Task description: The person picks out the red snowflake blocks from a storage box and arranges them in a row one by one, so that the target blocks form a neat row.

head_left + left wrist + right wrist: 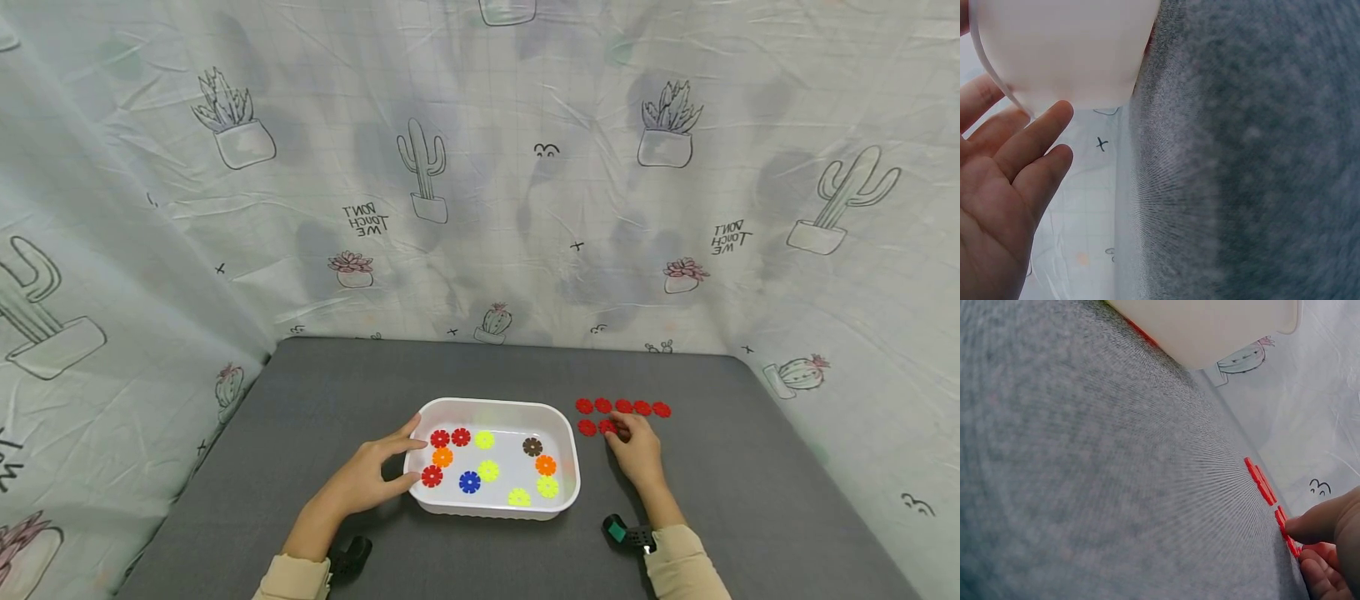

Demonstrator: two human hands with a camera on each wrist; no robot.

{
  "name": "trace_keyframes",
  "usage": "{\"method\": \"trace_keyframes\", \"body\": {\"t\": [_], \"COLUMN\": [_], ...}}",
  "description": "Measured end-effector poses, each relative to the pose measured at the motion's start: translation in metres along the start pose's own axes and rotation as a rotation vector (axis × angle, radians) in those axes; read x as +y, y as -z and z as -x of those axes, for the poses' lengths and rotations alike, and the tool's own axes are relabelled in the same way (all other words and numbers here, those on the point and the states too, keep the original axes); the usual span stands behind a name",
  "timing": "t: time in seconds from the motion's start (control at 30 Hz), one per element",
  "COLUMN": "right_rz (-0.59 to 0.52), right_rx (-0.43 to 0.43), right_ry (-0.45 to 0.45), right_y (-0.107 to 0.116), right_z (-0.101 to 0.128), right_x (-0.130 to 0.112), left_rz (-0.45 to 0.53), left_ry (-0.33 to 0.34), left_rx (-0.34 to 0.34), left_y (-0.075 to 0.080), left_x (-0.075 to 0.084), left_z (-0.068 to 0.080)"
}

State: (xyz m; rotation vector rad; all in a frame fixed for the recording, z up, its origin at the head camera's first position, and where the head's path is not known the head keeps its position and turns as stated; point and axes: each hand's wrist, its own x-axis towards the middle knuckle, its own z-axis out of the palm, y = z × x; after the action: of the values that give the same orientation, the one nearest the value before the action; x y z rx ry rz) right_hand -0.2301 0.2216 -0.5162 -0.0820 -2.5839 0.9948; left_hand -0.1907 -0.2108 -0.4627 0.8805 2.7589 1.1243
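Note:
A white plastic tray [491,510] sits mid-table, with several notched snowflake discs in red, orange, yellow, blue and brown, such as the blue disc [469,482]. My left hand [367,475] grips its left rim, thumb near the front corner and fingers farther back; the left wrist view shows other fingers outside the tray wall [1066,50]. Right of the tray, red snowflake discs [623,406] lie flat in two rows. At the nearer row, my right hand [637,450] pinches a red disc low at the tabletop, mostly hidden by the fingers.
The grey tabletop [360,375] carries the tray and discs. A pale curtain [487,192] printed with cacti hangs behind and at both sides of the table. Each wrist wears a black strap, and the right strap [626,533] has a green patch.

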Motion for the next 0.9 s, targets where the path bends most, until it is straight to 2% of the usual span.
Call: {"method": "trace_keyframes", "body": {"t": [0.2, 0.3, 0.5, 0.67, 0.9], "right_rz": [-0.107, -0.14, -0.201, -0.306, -0.444], "right_rx": [-0.013, -0.024, -0.041, -0.075, -0.144], "right_ry": [-0.085, -0.099, -0.054, -0.004, 0.075], "right_y": [0.003, 0.005, 0.009, 0.013, 0.027], "right_z": [0.001, 0.001, 0.002, 0.003, 0.009], "right_x": [-0.002, -0.003, -0.007, -0.018, -0.06], "left_rz": [-0.002, -0.005, 0.004, 0.003, -0.005], "left_ry": [0.006, 0.011, 0.014, 0.013, 0.013], "left_rx": [-0.002, -0.006, -0.009, -0.004, 0.004], "left_y": [0.001, 0.0, 0.0, -0.001, -0.001], "left_x": [0.002, 0.002, 0.002, 0.001, 0.0], "left_z": [0.0, 0.0, 0.001, 0.001, 0.001]}}
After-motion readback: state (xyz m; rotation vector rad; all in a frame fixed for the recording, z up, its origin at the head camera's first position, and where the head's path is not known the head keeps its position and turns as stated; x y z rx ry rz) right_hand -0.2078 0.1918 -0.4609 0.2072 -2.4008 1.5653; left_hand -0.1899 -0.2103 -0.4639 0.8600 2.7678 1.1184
